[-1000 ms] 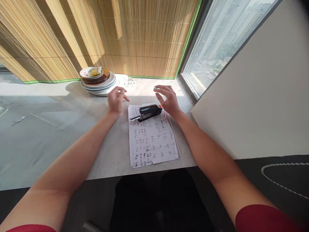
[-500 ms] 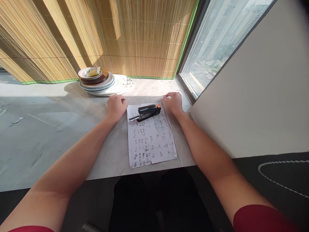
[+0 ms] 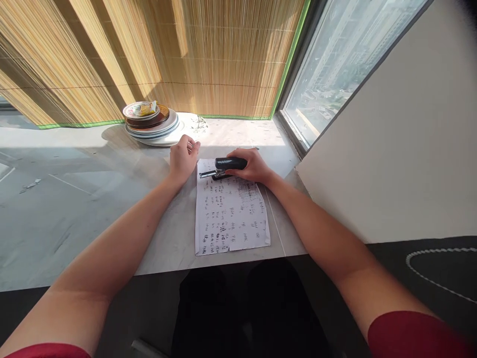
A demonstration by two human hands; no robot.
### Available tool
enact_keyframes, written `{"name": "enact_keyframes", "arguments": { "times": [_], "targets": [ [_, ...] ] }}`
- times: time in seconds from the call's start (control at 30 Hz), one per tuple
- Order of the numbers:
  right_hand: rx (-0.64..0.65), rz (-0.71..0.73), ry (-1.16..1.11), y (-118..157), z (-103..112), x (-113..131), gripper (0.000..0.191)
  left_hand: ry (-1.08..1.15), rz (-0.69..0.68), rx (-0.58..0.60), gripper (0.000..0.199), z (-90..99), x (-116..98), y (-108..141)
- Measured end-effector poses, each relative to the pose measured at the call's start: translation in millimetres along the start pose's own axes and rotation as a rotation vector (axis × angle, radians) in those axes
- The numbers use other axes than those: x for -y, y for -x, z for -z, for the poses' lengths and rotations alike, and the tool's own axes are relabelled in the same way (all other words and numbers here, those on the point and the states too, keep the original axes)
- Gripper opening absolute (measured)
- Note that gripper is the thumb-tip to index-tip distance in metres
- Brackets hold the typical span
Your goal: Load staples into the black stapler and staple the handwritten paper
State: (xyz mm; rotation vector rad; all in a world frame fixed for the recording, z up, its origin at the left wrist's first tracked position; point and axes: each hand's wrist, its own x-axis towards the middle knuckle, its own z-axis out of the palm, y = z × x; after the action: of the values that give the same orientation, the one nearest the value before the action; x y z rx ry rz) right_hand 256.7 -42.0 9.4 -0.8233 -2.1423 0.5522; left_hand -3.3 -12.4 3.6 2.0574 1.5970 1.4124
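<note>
A black stapler (image 3: 228,163) sits over the upper part of a sheet of handwritten paper (image 3: 238,223), its metal tray sticking out to the left. My right hand (image 3: 253,165) is closed around the stapler's right end, thumb below and fingers on top. Left of the paper's top corner, my left hand (image 3: 184,158) is near the counter with its fingers curled together. What those fingers hold, if anything, is too small to make out.
Stacked plates (image 3: 151,124) with a yellow wrapper (image 3: 148,108) on top stand at the back left, before a bamboo blind (image 3: 223,59). A window (image 3: 331,74) and a white wall (image 3: 410,149) are on the right. Small scraps (image 3: 32,185) lie far left.
My right hand has moved left from beside the paper and taken hold of the stapler. My left hand has risen slightly, its fingers still curled. The view has shifted a little.
</note>
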Motion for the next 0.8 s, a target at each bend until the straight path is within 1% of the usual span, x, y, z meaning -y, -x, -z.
{"name": "enact_keyframes", "arguments": {
  "times": [0.1, 0.17, 0.3, 0.47, 0.63, 0.7, 0.8],
  "targets": [
    [-0.166, -0.063, 0.062, 0, 3, -7, 0.034, 0.056, -0.046, -0.032, 0.023, 2.8, -6, 0],
    [-0.212, -0.107, 0.111, -1, 6, -12, 0.031, 0.074, -0.082, -0.035, 0.028, 4.5, -9, 0],
    [-0.193, -0.138, 0.121, -2, 7, -18, 0.03, 0.12, -0.166, 0.025, 0.031, 4.8, -12, 2],
    [-0.139, -0.145, 0.133, -2, 6, -16, 0.03, 0.191, -0.242, 0.13, 0.023, 1.9, -14, 4],
    [-0.13, -0.15, 0.125, -3, 7, -13, 0.03, 0.182, -0.303, 0.157, 0.015, 0.2, -13, 4],
    [-0.135, -0.139, 0.122, -3, 7, -12, 0.029, 0.18, -0.326, 0.19, 0.012, -0.5, -13, 4],
    [-0.147, -0.115, 0.112, -3, 7, -13, 0.028, 0.188, -0.336, 0.258, 0.018, -1.9, -13, 6]
  ]
}}
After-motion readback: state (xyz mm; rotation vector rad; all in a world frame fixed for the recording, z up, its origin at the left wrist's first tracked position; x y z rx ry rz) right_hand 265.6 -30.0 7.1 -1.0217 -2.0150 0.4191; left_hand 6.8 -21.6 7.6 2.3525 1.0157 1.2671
